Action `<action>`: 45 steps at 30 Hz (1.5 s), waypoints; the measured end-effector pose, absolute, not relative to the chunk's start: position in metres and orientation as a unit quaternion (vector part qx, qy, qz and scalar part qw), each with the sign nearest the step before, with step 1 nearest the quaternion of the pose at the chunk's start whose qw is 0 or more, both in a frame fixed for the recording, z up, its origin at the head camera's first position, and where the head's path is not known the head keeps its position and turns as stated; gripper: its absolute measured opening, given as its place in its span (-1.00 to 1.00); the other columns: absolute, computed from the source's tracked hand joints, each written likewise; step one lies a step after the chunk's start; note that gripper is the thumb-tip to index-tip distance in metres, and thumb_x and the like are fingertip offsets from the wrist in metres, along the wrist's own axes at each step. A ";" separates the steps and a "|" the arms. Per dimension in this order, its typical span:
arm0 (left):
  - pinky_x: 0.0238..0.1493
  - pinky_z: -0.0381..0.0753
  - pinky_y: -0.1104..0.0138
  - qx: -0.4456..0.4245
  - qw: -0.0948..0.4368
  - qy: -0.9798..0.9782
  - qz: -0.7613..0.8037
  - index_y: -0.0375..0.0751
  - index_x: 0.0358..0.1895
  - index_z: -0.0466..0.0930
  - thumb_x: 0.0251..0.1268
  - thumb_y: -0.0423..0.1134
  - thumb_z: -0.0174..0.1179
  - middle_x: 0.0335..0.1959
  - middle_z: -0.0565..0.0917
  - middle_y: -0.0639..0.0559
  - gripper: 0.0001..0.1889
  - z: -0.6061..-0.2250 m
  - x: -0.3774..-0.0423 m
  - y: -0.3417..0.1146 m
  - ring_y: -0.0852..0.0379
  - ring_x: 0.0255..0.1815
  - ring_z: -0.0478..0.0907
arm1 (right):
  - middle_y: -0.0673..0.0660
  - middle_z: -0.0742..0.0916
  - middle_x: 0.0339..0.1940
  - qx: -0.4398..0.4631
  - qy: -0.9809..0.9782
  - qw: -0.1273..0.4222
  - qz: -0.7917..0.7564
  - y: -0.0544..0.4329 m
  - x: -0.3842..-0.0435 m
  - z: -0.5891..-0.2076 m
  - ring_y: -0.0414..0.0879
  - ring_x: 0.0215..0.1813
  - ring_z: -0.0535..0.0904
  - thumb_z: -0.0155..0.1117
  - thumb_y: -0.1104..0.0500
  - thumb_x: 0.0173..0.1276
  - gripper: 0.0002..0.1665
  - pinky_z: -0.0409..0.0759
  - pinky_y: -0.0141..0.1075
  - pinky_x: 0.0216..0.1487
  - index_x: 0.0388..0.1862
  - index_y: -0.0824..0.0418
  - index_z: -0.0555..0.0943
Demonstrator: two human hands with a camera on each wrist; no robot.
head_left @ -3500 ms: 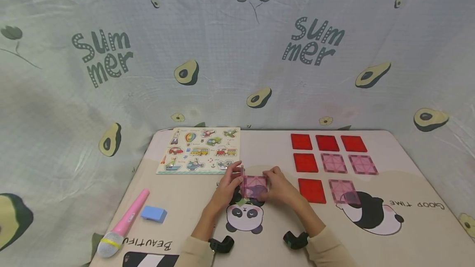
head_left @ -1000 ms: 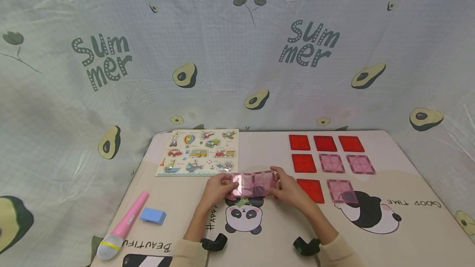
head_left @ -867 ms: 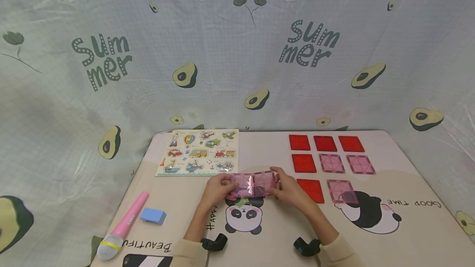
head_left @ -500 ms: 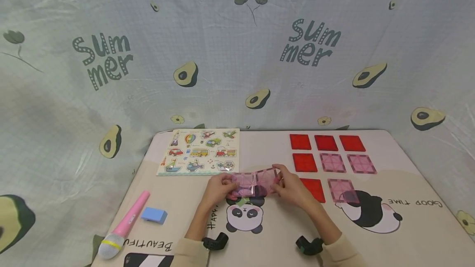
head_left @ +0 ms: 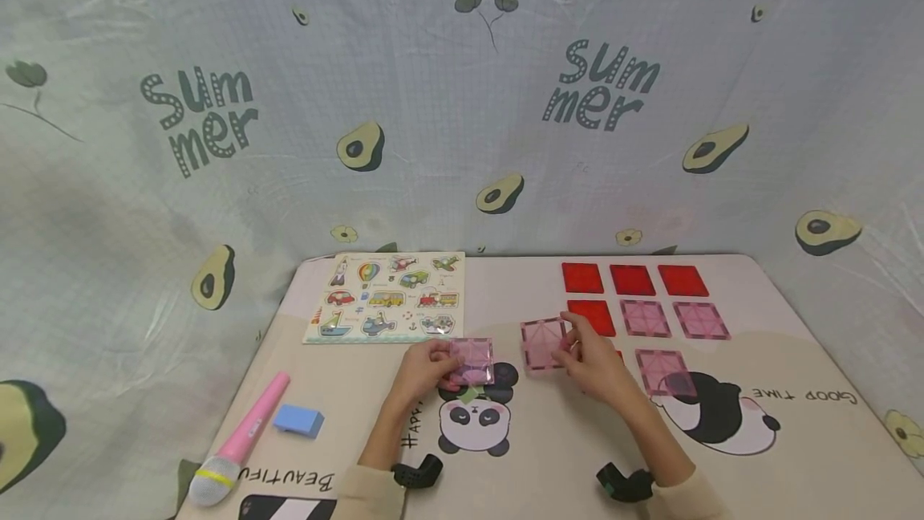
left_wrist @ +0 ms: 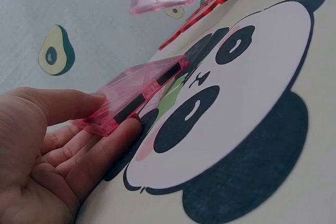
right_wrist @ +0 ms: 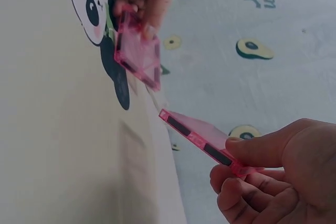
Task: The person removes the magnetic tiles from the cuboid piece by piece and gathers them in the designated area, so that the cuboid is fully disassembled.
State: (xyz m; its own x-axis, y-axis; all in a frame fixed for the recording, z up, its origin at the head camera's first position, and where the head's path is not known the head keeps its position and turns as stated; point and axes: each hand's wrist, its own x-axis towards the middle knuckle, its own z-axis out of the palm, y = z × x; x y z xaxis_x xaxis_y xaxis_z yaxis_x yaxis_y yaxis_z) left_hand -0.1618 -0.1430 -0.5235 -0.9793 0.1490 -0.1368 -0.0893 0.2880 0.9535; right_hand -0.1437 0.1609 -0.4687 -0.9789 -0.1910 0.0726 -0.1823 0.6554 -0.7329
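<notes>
My left hand [head_left: 422, 367] pinches a translucent pink magnetic tile [head_left: 472, 361] by its left edge, above the printed panda face. In the left wrist view the thumb lies on top of this tile [left_wrist: 139, 95] and the fingers are beneath. A second pink magnetic tile [head_left: 543, 343] is pinched at its right side by my right hand [head_left: 595, 359]. The right wrist view shows that tile [right_wrist: 202, 142] tilted in the air, dark magnet strips along its edge. A gap separates the two tiles.
On the right lie red tiles [head_left: 682, 280] and pink tiles [head_left: 664, 372] in rows. A vehicle puzzle board [head_left: 390, 297] lies at the back left. Nearer on the left are a pink toy microphone [head_left: 241, 436] and a blue block [head_left: 298, 420].
The two pink tiles were edge to edge and have come apart. My right hand has moved right with its tile, while my left hand has stayed nearly in place.
</notes>
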 end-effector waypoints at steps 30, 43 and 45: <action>-0.40 0.76 0.37 0.013 0.109 0.803 0.586 -0.41 0.03 0.58 0.32 -0.22 0.29 -0.41 0.71 -0.06 -0.65 -0.526 -0.161 -0.146 0.19 -0.50 0.66 | 0.31 0.72 -0.14 -0.007 0.928 -0.134 -0.347 0.260 -0.116 -0.461 -0.21 -0.37 0.49 0.21 0.15 0.49 -0.45 0.58 -0.55 -0.45 0.32 0.42 0.40; -0.38 0.78 0.33 0.022 0.117 0.792 0.599 -0.43 0.03 0.56 0.34 -0.25 0.27 -0.37 0.71 -0.07 -0.67 -0.524 -0.161 -0.146 0.17 -0.47 0.67 | 0.41 0.65 -0.18 0.045 0.933 -0.149 -0.325 0.302 -0.107 -0.473 -0.04 -0.34 0.60 0.14 0.18 0.52 -0.46 0.50 -0.61 -0.48 0.30 0.54 0.34; -0.38 0.77 0.34 0.024 0.119 0.790 0.601 -0.43 0.02 0.56 0.34 -0.25 0.27 -0.38 0.71 -0.06 -0.68 -0.525 -0.161 -0.146 0.18 -0.47 0.66 | 0.43 0.65 -0.19 0.052 0.932 -0.155 -0.325 0.307 -0.107 -0.474 0.04 -0.34 0.64 0.12 0.20 0.53 -0.47 0.46 -0.65 -0.47 0.28 0.56 0.34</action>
